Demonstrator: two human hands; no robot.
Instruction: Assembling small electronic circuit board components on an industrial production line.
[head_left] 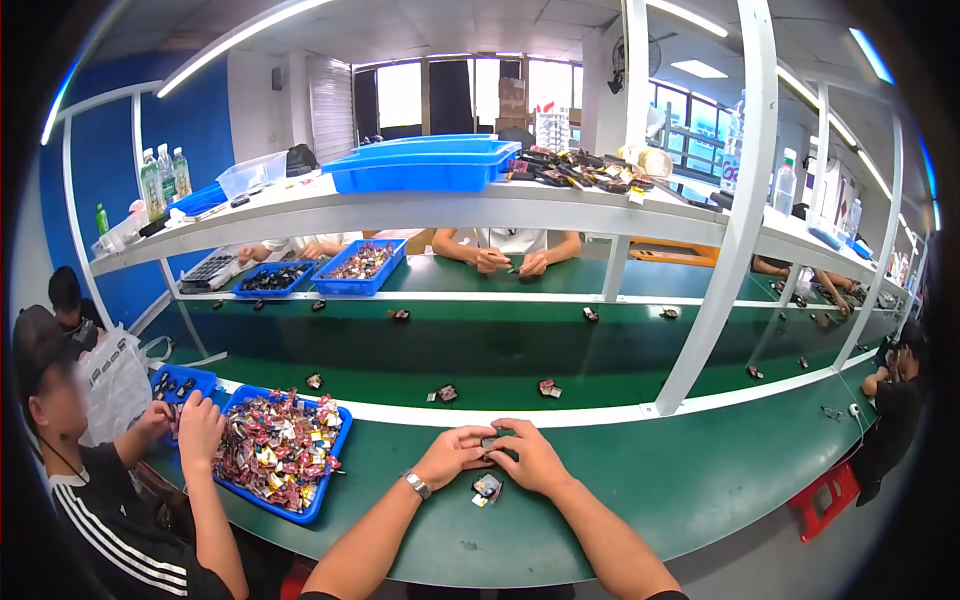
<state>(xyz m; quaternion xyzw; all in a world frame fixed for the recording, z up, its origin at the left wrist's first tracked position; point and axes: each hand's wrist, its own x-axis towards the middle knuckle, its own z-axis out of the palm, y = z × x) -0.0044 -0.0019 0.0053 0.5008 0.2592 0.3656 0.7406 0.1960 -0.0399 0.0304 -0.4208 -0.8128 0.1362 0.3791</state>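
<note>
Above the green tabletop, my left hand (455, 458) and my right hand (528, 457) meet with curled fingers. Pinched between their fingertips is a small dark piece (489, 444), mostly covered, so its kind does not show. Just below it on the table lies a small electronic part (487, 488) with a pale, greyish body, a yellow-and-white tag and dark bits at its side. Left of my hands stands a blue tray (345, 440) heaped with small red, white and yellow parts with wires.
A seated co-worker on the left handles pieces over a smaller blue tray (203, 380). Beyond a white rail runs a green conveyor belt (480, 335) carrying scattered small assemblies (549, 388). A slanted white post (715, 240) rises at the right. More blue trays (420, 165) sit on the overhead shelf.
</note>
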